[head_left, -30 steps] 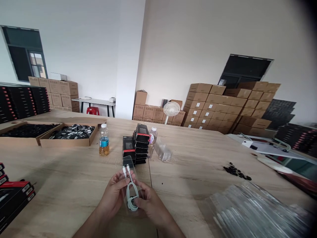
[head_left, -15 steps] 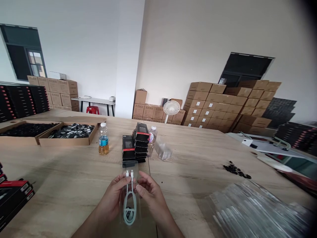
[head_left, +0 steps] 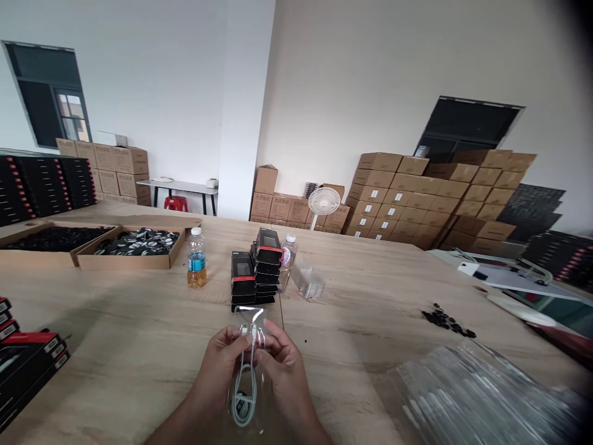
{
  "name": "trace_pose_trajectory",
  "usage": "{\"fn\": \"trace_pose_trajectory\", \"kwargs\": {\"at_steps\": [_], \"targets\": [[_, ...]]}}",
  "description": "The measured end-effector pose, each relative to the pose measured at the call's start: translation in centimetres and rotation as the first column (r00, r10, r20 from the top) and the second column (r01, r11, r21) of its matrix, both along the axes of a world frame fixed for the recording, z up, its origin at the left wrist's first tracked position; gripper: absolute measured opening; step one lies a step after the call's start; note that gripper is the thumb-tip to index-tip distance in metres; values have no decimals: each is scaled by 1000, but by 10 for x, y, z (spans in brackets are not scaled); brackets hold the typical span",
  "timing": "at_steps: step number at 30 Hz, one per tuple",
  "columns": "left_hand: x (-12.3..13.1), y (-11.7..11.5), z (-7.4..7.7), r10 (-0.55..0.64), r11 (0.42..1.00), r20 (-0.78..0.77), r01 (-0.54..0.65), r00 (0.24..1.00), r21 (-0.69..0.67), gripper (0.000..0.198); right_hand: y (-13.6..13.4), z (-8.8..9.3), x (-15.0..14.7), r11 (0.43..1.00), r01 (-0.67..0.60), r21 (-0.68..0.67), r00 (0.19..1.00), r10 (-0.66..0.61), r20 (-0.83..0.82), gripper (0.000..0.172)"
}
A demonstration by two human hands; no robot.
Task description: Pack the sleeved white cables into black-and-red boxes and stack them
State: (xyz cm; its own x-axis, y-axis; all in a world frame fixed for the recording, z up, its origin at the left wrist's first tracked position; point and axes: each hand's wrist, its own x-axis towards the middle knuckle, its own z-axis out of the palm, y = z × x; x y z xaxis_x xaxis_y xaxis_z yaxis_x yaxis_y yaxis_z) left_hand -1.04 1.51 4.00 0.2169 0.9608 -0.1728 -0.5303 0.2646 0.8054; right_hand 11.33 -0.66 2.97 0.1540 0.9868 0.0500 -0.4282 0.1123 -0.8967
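Observation:
A coiled white cable [head_left: 244,392] lies in a clear plastic tray [head_left: 248,321] that I hold low over the wooden table [head_left: 139,321]. My left hand [head_left: 222,364] grips the tray's left side, thumb near the cable's two plugs. Fingers of my right hand [head_left: 282,364] pinch the tray's right edge beside the plugs. A small stack of black boxes with red bands [head_left: 257,272] stands just beyond my hands.
A bottle of amber drink [head_left: 196,259] and a second clear bottle [head_left: 288,253] flank the stack. Cardboard trays of dark parts [head_left: 134,247] sit far left, black boxes [head_left: 28,358] near left, clear trays [head_left: 467,395] near right, black small parts [head_left: 447,321] beyond.
Both hands have shifted along the tray: the right hand rose from the cable's coil to the plug end, and the cable now sits straighter and lower in the tray.

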Motion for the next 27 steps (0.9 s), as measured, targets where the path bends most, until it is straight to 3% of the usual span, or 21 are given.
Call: {"fn": "trace_pose_trajectory", "kwargs": {"at_steps": [6, 11, 17, 19, 22, 24, 27], "targets": [[3, 2, -3, -7, 1000, 38, 7, 999, 1, 35, 5, -6, 1, 1000, -21, 5, 999, 21, -35, 62], [2, -2, 2, -186, 982, 112, 188, 976, -9, 31, 6, -3, 14, 999, -4, -42, 994, 0, -112, 66], [6, -4, -6, -290, 957, -3, 290, 957, -3, 31, 7, 1, 31, 994, -27, -109, 998, 20, -66, 62], [5, 1, -14, -210, 975, -122, 218, 970, 50, 35, 11, -6, 35, 994, -46, -101, 998, 42, -40, 57], [-8, 16, -26, 35, 985, -328, 23, 944, 172, 44, 19, -20, 41, 996, 13, -84, 1000, -13, -4, 48], [-18, 30, -29, 196, 961, -402, -94, 894, 261, 47, 25, -29, 44, 995, 87, -46, 996, -86, 21, 45], [-26, 55, -28, 327, 918, -471, -157, 819, 364, 49, 30, -34, 47, 994, 113, -1, 991, -113, 65, 43]]}}
